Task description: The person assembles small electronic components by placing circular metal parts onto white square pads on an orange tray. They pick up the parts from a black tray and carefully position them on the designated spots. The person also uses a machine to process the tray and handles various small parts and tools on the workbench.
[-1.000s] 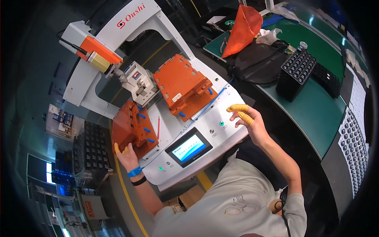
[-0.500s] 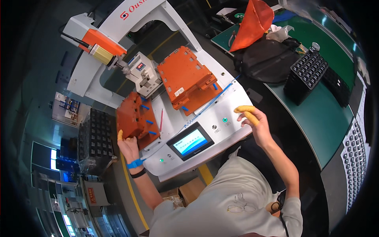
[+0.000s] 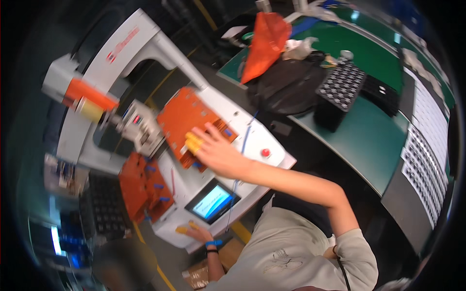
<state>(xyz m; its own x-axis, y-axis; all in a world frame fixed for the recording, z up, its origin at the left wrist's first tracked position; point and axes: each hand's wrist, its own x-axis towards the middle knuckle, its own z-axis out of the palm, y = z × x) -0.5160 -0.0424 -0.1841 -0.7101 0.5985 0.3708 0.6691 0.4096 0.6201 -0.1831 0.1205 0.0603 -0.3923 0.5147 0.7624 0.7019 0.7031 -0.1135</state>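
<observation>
My right hand [image 3: 213, 149] reaches over the near end of the right orange fixture [image 3: 187, 114] on the white machine. Its fingers are spread, with yellow finger cots on some of them, and seem to hold nothing. Whether they touch the fixture, I cannot tell. Low at the machine's front edge is my left hand [image 3: 200, 234], fingers stretched out, yellow cots on the tips, a blue wrist strap [image 3: 213, 242] at the wrist. The touch screen [image 3: 212, 202] lies between the two hands. A second orange fixture [image 3: 138, 186] with blue pegs stands left of the screen.
A grey clamp block and the orange-yellow screwdriver head [image 3: 91, 109] stand behind the fixtures. A red button [image 3: 265, 153] is at the panel's right. The green bench [image 3: 347, 150] bears a black tray stack [image 3: 340, 87], a black bag and an orange bag. Black trays stand at left.
My right hand has swung left from the control panel to the right fixture. My left hand has come down from the left fixture to the front edge. The view has shifted and blurred.
</observation>
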